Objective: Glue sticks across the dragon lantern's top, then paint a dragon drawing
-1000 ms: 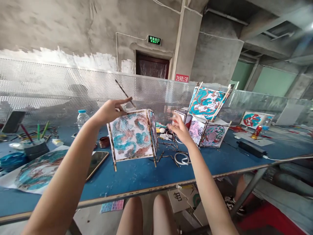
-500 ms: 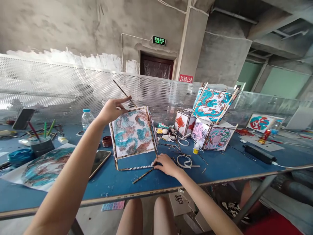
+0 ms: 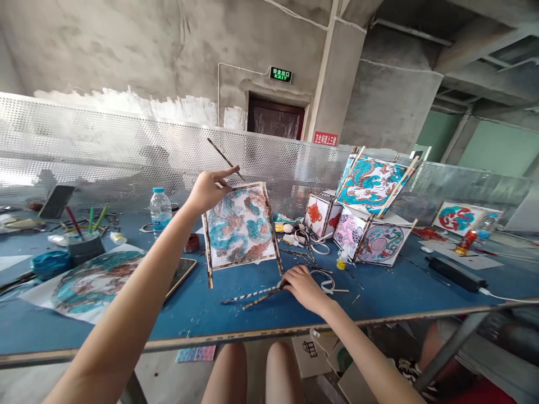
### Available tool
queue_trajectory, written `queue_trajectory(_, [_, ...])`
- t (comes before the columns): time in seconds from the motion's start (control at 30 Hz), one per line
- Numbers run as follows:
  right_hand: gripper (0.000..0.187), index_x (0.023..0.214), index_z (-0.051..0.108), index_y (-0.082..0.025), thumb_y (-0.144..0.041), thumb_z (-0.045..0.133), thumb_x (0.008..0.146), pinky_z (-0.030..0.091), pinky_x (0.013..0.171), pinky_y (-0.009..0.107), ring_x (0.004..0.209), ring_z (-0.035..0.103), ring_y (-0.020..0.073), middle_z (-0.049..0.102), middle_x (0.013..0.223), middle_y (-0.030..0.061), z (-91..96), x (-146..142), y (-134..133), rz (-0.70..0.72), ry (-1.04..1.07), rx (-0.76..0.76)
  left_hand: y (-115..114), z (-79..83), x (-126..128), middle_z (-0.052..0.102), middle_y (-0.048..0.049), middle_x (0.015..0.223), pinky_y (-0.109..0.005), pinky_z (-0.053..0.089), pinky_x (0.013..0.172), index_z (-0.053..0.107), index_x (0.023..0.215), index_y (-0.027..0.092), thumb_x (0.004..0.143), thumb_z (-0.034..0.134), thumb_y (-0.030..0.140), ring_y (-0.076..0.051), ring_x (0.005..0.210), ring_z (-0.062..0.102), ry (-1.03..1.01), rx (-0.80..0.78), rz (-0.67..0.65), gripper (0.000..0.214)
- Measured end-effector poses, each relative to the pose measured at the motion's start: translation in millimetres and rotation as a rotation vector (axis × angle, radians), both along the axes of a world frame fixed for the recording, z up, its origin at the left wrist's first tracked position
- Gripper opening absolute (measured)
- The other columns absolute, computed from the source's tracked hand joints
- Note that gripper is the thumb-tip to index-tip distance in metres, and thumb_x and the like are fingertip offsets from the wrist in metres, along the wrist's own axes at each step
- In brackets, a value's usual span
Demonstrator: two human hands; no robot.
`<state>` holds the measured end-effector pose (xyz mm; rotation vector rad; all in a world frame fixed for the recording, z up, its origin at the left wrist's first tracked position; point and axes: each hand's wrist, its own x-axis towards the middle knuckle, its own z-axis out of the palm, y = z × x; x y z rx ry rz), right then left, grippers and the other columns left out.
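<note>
- left hand (image 3: 210, 188) is clamped on the top edge of the painted panel (image 3: 240, 230), up near its left corner. the panel stands tilted, and a thin dark stick (image 3: 223, 156) pokes up behind the fingers. can't tell if the hand touches that one.
- right hand (image 3: 301, 286) is down low with fingertips pinched together at the near ends of a striped stick (image 3: 252, 294) and a brown stick (image 3: 260, 299). the fingers cover the contact, so no clue if both are really gripped.
- the bit that matters imo: the panel is up and to the left of the right-hand pinch. the striped stick's long axis runs leftward from the fingertips, roughly along the panel's lower edge but below it, with a gap. right hand is the nearer one to that lower edge, left hand has the top.
- the two sticks fan apart a little toward their left ends, over the blue table (image 3: 379, 300).
- further out: phone (image 3: 181, 275) by the left forearm, painted sheet (image 3: 96, 280) left of that, small yellow-and-white bottle (image 3: 342, 260) past the right hand, decorated boxes (image 3: 381, 244) behind it.
</note>
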<state>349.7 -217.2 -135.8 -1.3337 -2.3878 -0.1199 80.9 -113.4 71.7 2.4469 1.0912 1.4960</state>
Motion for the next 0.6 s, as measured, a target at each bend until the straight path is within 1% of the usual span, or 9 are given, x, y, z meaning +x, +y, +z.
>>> queue_trajectory(0.07, [0.007, 0.086, 0.056, -0.020, -0.018, 0.050, 0.087, 0.037, 0.085, 0.043, 0.091, 0.052, 0.0234, 0.062, 0.090, 0.0059, 6.7, 16.2, -12.2, -0.039, 0.013, 0.025, -1.3, -0.4, 3.4, 0.072, -0.0116, 0.086, -0.032, 0.050, 0.064, 0.053, 0.126, 0.013, 0.072, 0.060, 0.021, -0.022, 0.070, 0.064, 0.008, 0.011, 0.027, 0.056])
queue_trajectory(0.1, [0.008, 0.086, 0.056, -0.021, -0.017, 0.049, 0.087, 0.038, 0.085, 0.043, 0.092, 0.052, 0.0235, 0.062, 0.090, 0.0055, 9.6, 25.1, -19.3, -0.061, 0.025, 0.032, -2.3, -0.4, 5.3, 0.072, -0.0119, 0.088, -0.031, 0.050, 0.064, 0.053, 0.126, 0.013, 0.072, 0.059, 0.021, -0.021, 0.070, 0.064, 0.005, 0.026, 0.030, 0.055])
queue_trajectory(0.17, [0.009, 0.086, 0.055, -0.022, -0.016, 0.048, 0.086, 0.039, 0.083, 0.042, 0.092, 0.052, 0.0238, 0.062, 0.090, 0.0051, 13.5, 43.1, -35.7, -0.114, 0.080, 0.027, -5.6, -0.4, 10.0, 0.070, -0.0129, 0.101, -0.031, 0.050, 0.067, 0.054, 0.126, 0.015, 0.073, 0.058, 0.019, -0.021, 0.075, 0.065, -0.011, 0.065, 0.016, 0.054])
queue_trajectory(0.23, [0.009, 0.085, 0.054, -0.024, -0.018, 0.047, 0.086, 0.041, 0.082, 0.041, 0.092, 0.053, 0.0243, 0.061, 0.090, 0.0049, 14.2, 60.5, -54.0, -0.166, 0.190, -0.022, -10.8, -1.5, 15.4, 0.064, -0.0126, 0.114, -0.031, 0.051, 0.069, 0.055, 0.125, 0.017, 0.073, 0.057, 0.018, -0.022, 0.083, 0.065, -0.022, 0.104, -0.003, 0.051])
queue_trajectory(0.3, [0.008, 0.085, 0.054, -0.026, -0.024, 0.047, 0.087, 0.043, 0.082, 0.040, 0.092, 0.054, 0.0240, 0.060, 0.091, 0.0048, 11.5, 77.1, -72.8, -0.194, 0.347, -0.132, -18.3, -5.8, 20.3, 0.060, -0.0109, 0.121, -0.030, 0.051, 0.069, 0.055, 0.125, 0.019, 0.075, 0.054, 0.016, -0.023, 0.088, 0.064, -0.011, 0.140, -0.011, 0.049])
queue_trajectory(0.37, [0.009, 0.088, 0.056, -0.028, -0.032, 0.048, 0.086, 0.044, 0.084, 0.038, 0.096, 0.055, 0.0237, 0.059, 0.094, 0.0050, 5.3, 92.9, -89.4, -0.199, 0.528, -0.269, -28.0, -14.5, 23.4, 0.060, -0.0087, 0.122, -0.032, 0.051, 0.073, 0.054, 0.126, 0.020, 0.079, 0.050, 0.015, -0.022, 0.092, 0.063, 0.023, 0.196, -0.013, 0.047])
queue_trajectory(0.43, [0.014, 0.092, 0.058, -0.028, -0.038, 0.051, 0.084, 0.044, 0.088, 0.037, 0.101, 0.055, 0.0246, 0.060, 0.097, 0.0060, -3.4, 107.2, -101.0, -0.230, 0.738, -0.345, -39.2, -27.4, 23.7, 0.060, -0.0059, 0.122, -0.035, 0.050, 0.082, 0.052, 0.127, 0.023, 0.082, 0.045, 0.013, -0.022, 0.099, 0.061, 0.062, 0.282, -0.003, 0.046])
queue_trajectory(0.53, [0.020, 0.090, 0.062, -0.027, -0.043, 0.058, 0.078, 0.045, 0.088, 0.038, 0.097, 0.058, 0.0258, 0.062, 0.095, 0.0072, -14.7, 119.9, -104.2, -0.258, 1.059, -0.329, -57.0, -50.1, 17.9, 0.058, -0.0027, 0.126, -0.039, 0.048, 0.087, 0.044, 0.133, 0.030, 0.085, 0.040, 0.011, -0.021, 0.101, 0.059, 0.103, 0.401, 0.034, 0.052])
queue_trajectory(0.6, [0.021, 0.088, 0.063, -0.027, -0.043, 0.061, 0.076, 0.044, 0.089, 0.040, 0.095, 0.059, 0.0257, 0.064, 0.095, 0.0075, -14.8, 118.4, -95.1, -0.237, 1.249, -0.325, -67.9, -64.2, 11.5, 0.055, -0.0015, 0.129, -0.040, 0.048, 0.087, 0.034, 0.138, 0.035, 0.084, 0.041, 0.009, -0.021, 0.101, 0.059, 0.131, 0.447, 0.072, 0.060])
